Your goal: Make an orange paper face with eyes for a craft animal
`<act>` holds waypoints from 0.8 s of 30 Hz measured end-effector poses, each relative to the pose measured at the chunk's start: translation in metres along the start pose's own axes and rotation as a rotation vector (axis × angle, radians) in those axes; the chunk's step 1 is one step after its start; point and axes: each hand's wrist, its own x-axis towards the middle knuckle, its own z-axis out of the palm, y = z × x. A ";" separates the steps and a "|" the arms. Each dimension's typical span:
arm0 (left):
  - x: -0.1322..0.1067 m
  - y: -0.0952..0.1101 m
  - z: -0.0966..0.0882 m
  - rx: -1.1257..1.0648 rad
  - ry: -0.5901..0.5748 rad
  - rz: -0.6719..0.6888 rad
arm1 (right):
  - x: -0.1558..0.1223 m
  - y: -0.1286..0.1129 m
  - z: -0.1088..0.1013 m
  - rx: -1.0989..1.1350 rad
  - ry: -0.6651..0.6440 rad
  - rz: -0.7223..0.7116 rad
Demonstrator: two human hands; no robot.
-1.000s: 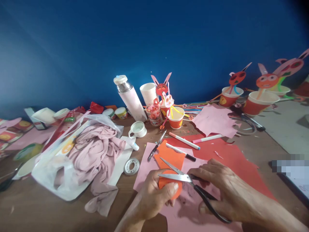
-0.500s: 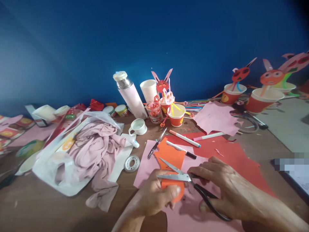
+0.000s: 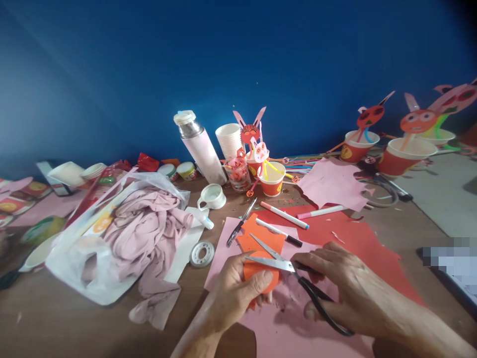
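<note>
In the head view, the left hand (image 3: 234, 293) pinches an orange paper (image 3: 263, 273) between thumb and fingers, and is the nearer hand to it. The right hand (image 3: 354, 293) grips the scissors (image 3: 276, 263), their blades open and pointing left across the paper's upper edge, above a pink sheet (image 3: 298, 328).

The scene is viewed from one head-worn camera, placed above and behind the grip of a bare left hand (image 3: 234, 298) on orange paper (image 3: 278, 281) and a bare right hand (image 3: 354, 293) on black-handled steel scissors (image 3: 283, 265). The camera is faced forward and down. The grip is seen close, along the lower edge; a brown wooden tabletop (image 3: 410, 233) extends beyond it, and a deep blue wall (image 3: 238, 64) is seen farthest away.
</note>
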 end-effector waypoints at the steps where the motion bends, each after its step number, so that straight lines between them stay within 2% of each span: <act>1: 0.000 0.001 0.000 0.003 0.001 -0.006 | 0.000 0.000 0.000 0.004 -0.004 0.003; 12: -0.001 0.002 0.002 0.038 -0.056 0.071 | 0.000 -0.004 -0.002 0.017 -0.027 0.018; 19: -0.004 0.001 0.001 -0.013 -0.113 0.007 | 0.000 -0.007 -0.005 -0.022 -0.028 -0.001; 24: -0.004 0.000 -0.001 0.011 -0.150 0.035 | 0.000 -0.011 -0.007 -0.023 -0.066 0.001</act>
